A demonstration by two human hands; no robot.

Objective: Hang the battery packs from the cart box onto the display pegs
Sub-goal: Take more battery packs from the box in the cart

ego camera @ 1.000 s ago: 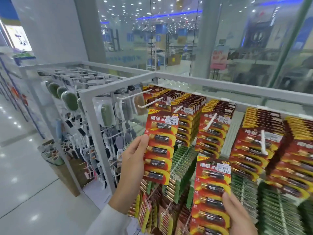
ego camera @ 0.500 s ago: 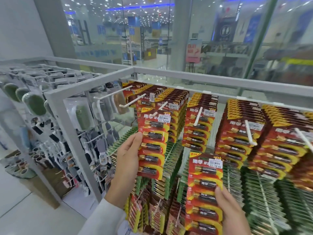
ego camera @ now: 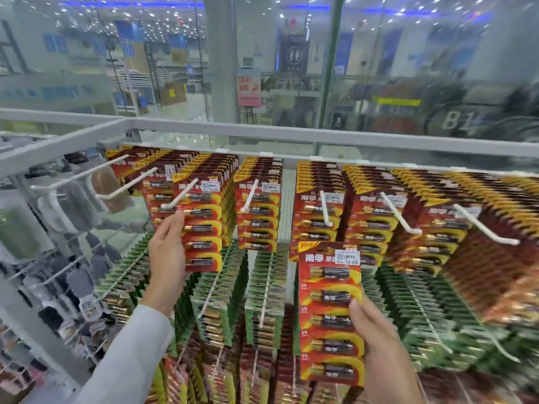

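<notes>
My left hand (ego camera: 166,252) grips the left edge of a red and yellow battery pack (ego camera: 201,225), which hangs on a white peg (ego camera: 179,196) in the top row, third from the left. My right hand (ego camera: 376,336) holds a second red battery pack (ego camera: 329,310) upright by its right edge, below the top row and in front of the green packs. Its top edge sits just under the packs on the fifth white peg (ego camera: 324,209). The cart box is out of view.
The white display frame (ego camera: 262,134) carries a top row of pegs full of red packs. Two pegs at the far left (ego camera: 78,176) stick out bare at their front. Rows of green packs (ego camera: 262,287) hang below. A rack of other goods (ego camera: 58,243) stands left; glass wall behind.
The view has swung to the right. The left-hand pack has slid back along its peg toward the stack. My right hand has raised its pack closer to the top row.
</notes>
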